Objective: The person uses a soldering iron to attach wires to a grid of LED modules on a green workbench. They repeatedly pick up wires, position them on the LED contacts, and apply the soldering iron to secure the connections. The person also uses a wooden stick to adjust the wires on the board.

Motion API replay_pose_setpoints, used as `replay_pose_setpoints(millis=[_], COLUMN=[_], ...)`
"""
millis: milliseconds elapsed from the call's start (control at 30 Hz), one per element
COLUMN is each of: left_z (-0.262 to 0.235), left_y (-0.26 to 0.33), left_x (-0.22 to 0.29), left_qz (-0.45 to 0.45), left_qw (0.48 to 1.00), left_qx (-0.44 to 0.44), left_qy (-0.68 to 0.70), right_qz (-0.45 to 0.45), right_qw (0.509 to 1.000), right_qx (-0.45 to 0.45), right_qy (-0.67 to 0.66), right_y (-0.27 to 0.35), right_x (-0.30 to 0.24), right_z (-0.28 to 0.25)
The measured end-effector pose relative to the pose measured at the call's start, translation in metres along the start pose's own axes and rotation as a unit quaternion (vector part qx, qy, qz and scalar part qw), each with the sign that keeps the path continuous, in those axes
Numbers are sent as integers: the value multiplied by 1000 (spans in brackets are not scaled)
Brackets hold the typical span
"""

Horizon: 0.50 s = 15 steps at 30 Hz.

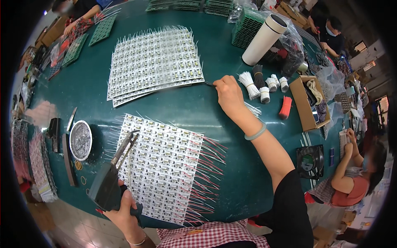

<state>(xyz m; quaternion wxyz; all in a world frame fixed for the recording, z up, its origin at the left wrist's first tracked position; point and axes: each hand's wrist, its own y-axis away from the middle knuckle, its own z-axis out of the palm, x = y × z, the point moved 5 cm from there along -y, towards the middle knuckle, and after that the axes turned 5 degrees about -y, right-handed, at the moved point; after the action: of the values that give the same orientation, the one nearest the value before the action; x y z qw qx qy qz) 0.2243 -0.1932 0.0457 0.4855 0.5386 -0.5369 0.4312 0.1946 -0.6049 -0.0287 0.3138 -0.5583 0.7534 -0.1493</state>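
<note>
My left hand [125, 213] grips a black soldering gun [106, 187], whose long tip slants up over the left part of a white circuit board panel [163, 169]. Rows of small components cover this panel, and red and white wires stick out along its right side. Farther off lies a stack of similar white panels [155, 62] with short pale wires along the far edge. At that stack's near right corner, my right hand [229, 97] is closed in a pinch. A thin dark thing pokes from its fingertips; its kind is too small to tell.
Left of the panel stand a round bowl [81, 140] of grey bits and a dark bar [69, 159]. Beyond my right hand are wire bundles [249, 85], a pale flask [264, 39], a cardboard box [306, 103] and a small fan [310, 161]. Other people work around the table.
</note>
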Motion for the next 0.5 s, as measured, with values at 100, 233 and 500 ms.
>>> replay_pose_setpoints(millis=[100,233,500], left_z=[-1,2,4], left_y=[-1,-1,-1], left_x=[-6,-6,-3], left_qz=[-7,-11,-11], left_qw=[1000,1000,1000], left_qx=[-6,-13,-22], left_qy=[-8,-2,8], right_qz=[16,2,-38], right_qw=[1000,1000,998], right_qx=[-6,-5,-51], right_qy=[-2,15,24], right_y=[1,0,1], right_x=[-2,-6,-23], right_z=[-5,-9,-28])
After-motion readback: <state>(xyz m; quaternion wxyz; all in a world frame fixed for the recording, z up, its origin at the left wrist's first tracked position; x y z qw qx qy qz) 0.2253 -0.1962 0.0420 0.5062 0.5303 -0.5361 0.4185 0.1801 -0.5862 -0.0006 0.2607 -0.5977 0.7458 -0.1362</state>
